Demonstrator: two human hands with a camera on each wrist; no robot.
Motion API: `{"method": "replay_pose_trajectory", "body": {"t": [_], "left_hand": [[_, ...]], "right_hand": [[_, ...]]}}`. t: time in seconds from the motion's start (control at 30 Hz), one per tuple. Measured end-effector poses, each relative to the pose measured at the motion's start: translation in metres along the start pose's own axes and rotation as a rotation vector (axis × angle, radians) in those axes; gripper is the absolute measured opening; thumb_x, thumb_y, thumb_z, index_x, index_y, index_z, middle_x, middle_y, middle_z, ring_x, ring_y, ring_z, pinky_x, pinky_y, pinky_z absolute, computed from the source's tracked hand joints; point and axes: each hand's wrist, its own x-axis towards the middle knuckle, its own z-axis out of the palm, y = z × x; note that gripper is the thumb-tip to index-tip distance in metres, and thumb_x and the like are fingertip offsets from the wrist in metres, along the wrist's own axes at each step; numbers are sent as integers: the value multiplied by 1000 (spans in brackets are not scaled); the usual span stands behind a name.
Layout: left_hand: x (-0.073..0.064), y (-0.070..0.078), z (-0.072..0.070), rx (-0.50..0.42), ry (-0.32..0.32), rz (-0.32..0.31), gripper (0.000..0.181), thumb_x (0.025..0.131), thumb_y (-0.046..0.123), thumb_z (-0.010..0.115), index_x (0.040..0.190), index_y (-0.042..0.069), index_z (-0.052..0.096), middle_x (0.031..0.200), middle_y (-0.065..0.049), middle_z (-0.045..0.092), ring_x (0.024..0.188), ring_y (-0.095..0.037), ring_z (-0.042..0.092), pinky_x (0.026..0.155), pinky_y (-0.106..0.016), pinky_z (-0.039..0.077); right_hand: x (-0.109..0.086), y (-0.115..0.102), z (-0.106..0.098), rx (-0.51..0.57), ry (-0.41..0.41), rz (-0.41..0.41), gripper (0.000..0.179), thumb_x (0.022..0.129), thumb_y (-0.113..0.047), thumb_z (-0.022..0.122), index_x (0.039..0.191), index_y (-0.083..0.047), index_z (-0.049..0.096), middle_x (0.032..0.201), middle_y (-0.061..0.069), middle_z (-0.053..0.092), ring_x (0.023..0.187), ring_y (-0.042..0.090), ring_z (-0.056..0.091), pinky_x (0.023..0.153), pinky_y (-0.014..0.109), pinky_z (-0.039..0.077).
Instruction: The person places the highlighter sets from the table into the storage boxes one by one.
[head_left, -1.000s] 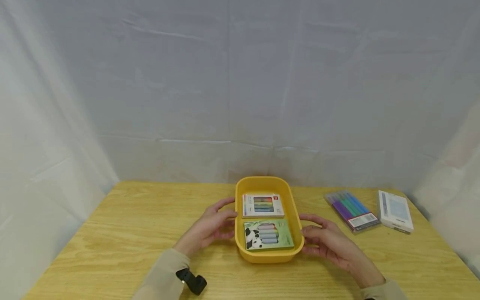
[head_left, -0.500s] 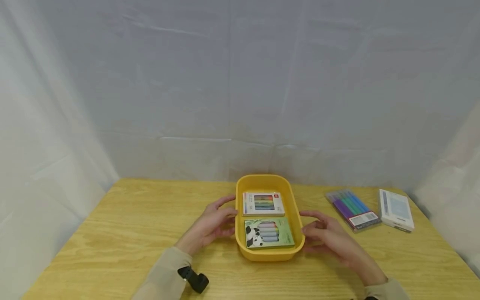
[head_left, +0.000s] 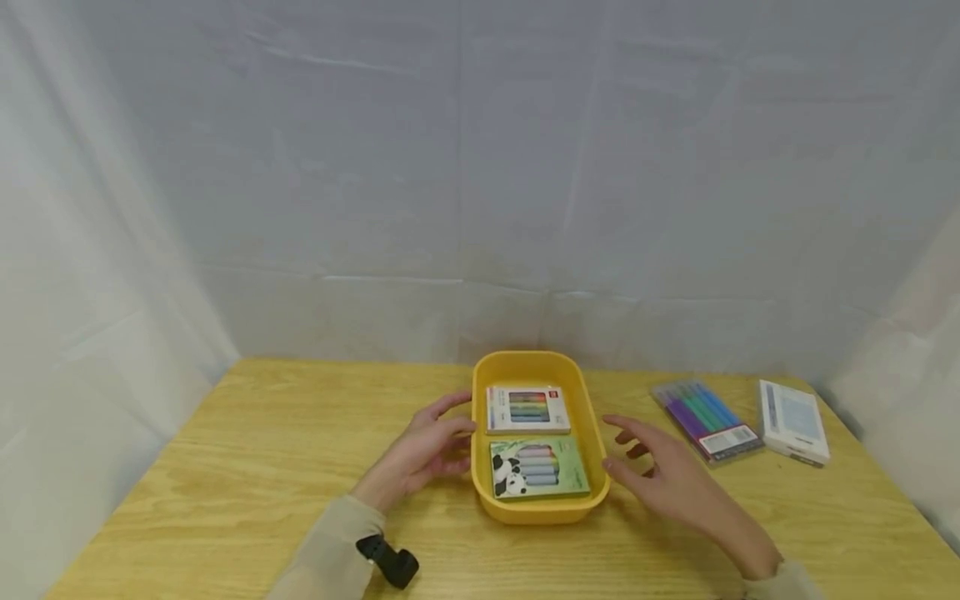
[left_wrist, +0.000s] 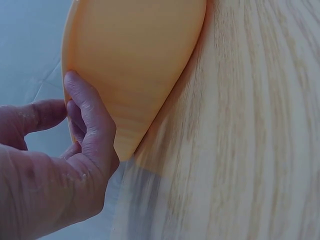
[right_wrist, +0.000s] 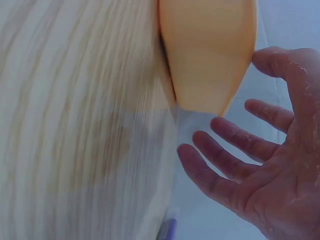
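Perhaps light steadying suited the yellow bin (head_left: 540, 512) between the left hand (head_left: 418, 452), touching it with relaxed fingers, and the right hand (head_left: 669, 477), loosely spread, gripping nothing.

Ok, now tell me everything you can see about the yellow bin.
The yellow bin is an open-topped, rounded rectangle with smooth, plastic-looking walls and a plain rim. It stands upright on the wooden table, its long sides running away from the person. A white box lies inside at the far end, a green panda box at the near end. The left hand touches its left side; the right hand's thumb is at the right rim, though contact is hard to tell.
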Motion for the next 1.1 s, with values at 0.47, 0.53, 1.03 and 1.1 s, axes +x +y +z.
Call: {"method": "replay_pose_trajectory", "body": {"t": [0.47, 0.53, 1.03, 1.1], "left_hand": [[2, -2, 0, -12, -2, -13, 61, 97, 13, 60, 155, 19, 41, 121, -16, 64, 89, -18, 62, 65, -26, 55], [3, -2, 0, -14, 0, -14, 61, 97, 13, 60, 155, 19, 42, 121, -16, 64, 89, -18, 62, 64, -26, 54], [6, 1, -1, -18, -1, -9, 62, 96, 13, 61, 155, 19, 42, 130, -19, 63, 95, -19, 64, 67, -27, 55], [6, 1, -1, -17, 0, -9, 62, 96, 12, 61, 155, 18, 42, 130, -19, 63, 95, -19, 64, 67, -27, 55]], "right_hand": [[-3, 15, -10, -248, 113, -123, 60, 96, -46, 68, 146, -15, 55, 138, 16, 62, 124, 45, 59, 93, 65, 52], [-3, 18, -12, -273, 118, -127, 61, 95, -46, 69, 145, -15, 55, 139, 18, 60, 124, 46, 59, 94, 65, 51], [10, 57, -38, -490, 116, -175, 68, 92, -45, 73, 146, -7, 53, 138, 27, 58, 123, 55, 56, 87, 67, 53], [13, 63, -41, -517, 123, -172, 69, 91, -45, 73, 146, -7, 53, 138, 28, 58, 126, 58, 53, 85, 69, 53]]}}
